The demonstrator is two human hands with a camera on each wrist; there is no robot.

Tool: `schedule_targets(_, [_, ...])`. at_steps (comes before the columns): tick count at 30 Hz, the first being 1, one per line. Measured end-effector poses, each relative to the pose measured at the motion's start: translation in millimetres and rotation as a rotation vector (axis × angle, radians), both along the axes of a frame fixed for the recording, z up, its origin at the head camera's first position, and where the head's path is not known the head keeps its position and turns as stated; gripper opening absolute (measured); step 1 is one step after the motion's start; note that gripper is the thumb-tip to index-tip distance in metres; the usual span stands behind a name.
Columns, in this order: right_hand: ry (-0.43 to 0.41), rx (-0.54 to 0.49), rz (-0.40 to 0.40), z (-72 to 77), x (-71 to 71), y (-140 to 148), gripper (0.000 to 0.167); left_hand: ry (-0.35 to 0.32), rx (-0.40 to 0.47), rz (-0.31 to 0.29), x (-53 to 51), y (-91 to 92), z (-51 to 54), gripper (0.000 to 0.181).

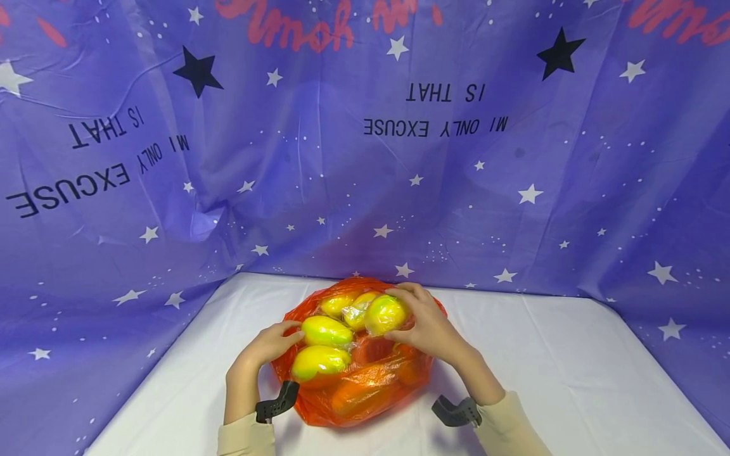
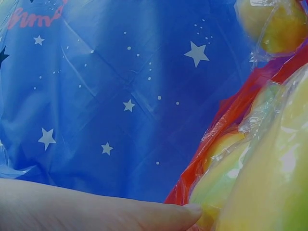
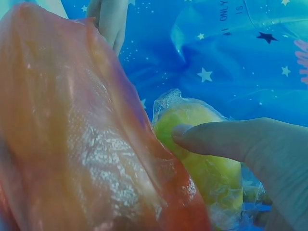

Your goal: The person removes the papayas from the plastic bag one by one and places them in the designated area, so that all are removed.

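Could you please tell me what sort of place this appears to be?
Probably a makeshift tabletop recording booth: a star-printed purple sheet closes off the back and sides of a white-covered table, and a black mount sits at each wrist.

Passage lies over the white table (image 1: pixel 570 367) right of the red bag (image 1: pixel 365 396); purple curtain (image 1: pixel 445 196) blocks behind

The bag (image 1: pixel 365 402) bulges, red, sheer and crinkled, its mouth gaping upward on the table (image 1: pixel 570 373), yellow-green fruits (image 1: pixel 326 331) in clear wrap heaped inside, one wrapped fruit (image 1: pixel 384 315) pinched by the right hand (image 1: pixel 436 326)!
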State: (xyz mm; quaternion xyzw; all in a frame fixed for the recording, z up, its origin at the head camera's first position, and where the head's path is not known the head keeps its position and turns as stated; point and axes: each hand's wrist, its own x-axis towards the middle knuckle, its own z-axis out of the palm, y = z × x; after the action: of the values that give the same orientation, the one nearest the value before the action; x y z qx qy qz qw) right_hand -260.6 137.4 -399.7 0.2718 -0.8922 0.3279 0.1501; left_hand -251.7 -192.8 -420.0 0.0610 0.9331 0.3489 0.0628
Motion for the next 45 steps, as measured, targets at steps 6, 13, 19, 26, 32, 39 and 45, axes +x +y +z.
schedule_targets(6, [-0.007, -0.016, -0.024, -2.4, 2.5, 7, 0.076, -0.005, -0.002, 0.005, 0.2, 0.2, 0.1, 0.040])
schedule_targets(13, [-0.058, -0.082, -0.055, -3.7, 4.3, 18, 0.075, -0.007, -0.003, 0.003, 1.1, 0.6, 1.7, 0.041])
schedule_targets(19, [-0.042, -0.103, -0.073, -1.9, 5.3, 26, 0.073, -0.007, -0.002, 0.004, 1.3, 0.3, 1.5, 0.042])
schedule_targets(26, [-0.013, -0.077, -0.076, -2.0, 7.7, 34, 0.075, -0.016, 0.003, 0.009, 1.2, 0.6, 0.7, 0.041])
schedule_targets(32, [-0.017, -0.064, -0.114, -3.4, 11.5, 43, 0.075, -0.013, -0.006, 0.007, 0.4, 0.0, -0.5, 0.041])
schedule_targets(39, [-0.042, -0.069, -0.143, -4.6, 13.8, 53, 0.074, -0.018, -0.013, 0.007, -0.4, -0.3, -0.6, 0.042])
schedule_targets(45, [-0.024, -0.064, -0.154, -5.2, 13.1, 61, 0.076, -0.006, -0.017, 0.000, 0.0, -0.1, -0.3, 0.041])
